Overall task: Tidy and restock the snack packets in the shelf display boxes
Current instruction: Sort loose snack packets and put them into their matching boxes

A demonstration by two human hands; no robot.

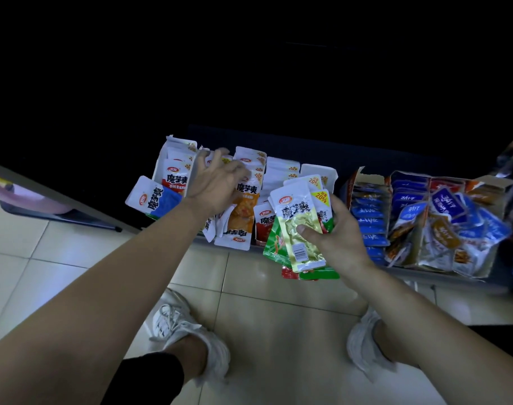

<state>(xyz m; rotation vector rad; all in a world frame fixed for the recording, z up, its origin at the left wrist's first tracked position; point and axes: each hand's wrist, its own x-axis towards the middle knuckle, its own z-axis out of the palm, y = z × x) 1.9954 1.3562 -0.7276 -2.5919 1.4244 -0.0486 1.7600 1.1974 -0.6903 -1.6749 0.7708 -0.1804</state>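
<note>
The person is wearing a white mesh lace-up left trainer [191,337], its white laces crossing over the tongue. To the right of that trainer, well apart, a matching white right trainer [366,343] is showing, more blurred. Just below and left of the left trainer, a black fabric hem [150,375] is covering the leg. Above that trainer, the left forearm [117,273] and right forearm [424,317] are running unsleeved to the left grip [217,182] and right grip [334,229].

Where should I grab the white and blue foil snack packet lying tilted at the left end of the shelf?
Probably pinch the white and blue foil packet by its white sealed end, coming from the left front: that flat end juts clear of the white cardboard display box, uncovered.
</note>
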